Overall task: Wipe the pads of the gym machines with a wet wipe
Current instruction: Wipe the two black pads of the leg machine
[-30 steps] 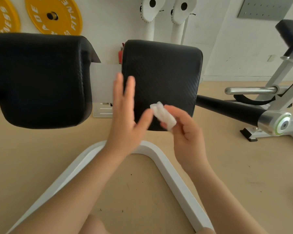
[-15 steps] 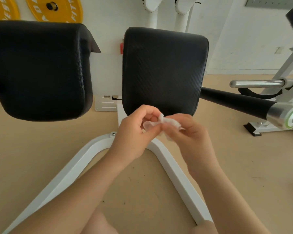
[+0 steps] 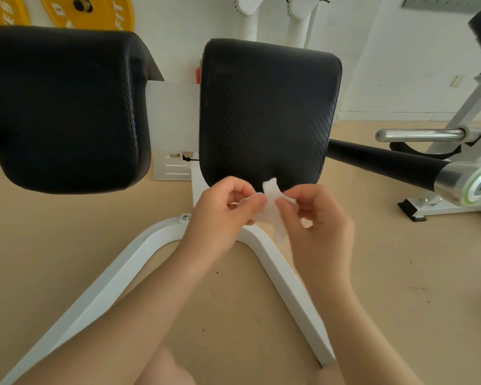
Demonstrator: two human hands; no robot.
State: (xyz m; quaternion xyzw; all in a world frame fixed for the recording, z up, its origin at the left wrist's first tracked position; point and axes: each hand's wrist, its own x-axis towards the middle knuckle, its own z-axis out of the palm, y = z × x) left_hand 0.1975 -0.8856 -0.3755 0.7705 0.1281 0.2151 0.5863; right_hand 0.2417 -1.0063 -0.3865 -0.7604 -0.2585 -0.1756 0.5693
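Two black padded cushions stand in front of me: a left pad [image 3: 64, 107] and a right pad [image 3: 267, 112] with a woven texture. Just below the right pad's lower edge, a small crumpled white wet wipe [image 3: 271, 209] is pinched between both hands. My left hand [image 3: 222, 215] grips its left side with thumb and fingers. My right hand [image 3: 314, 218] holds its right side. The wipe is partly spread between them and does not touch either pad.
A white V-shaped machine base [image 3: 278, 270] lies on the tan floor under my arms. A black foam roller with a chrome end cap [image 3: 417, 170] sticks out at the right. Yellow weight plates [image 3: 95, 9] hang on the wall. Another white machine frame [image 3: 472, 107] stands far right.
One second ago my left hand was open beside the wipe held by my right hand alone. Both hands have come together on the wipe below the right pad and are pulling it apart.
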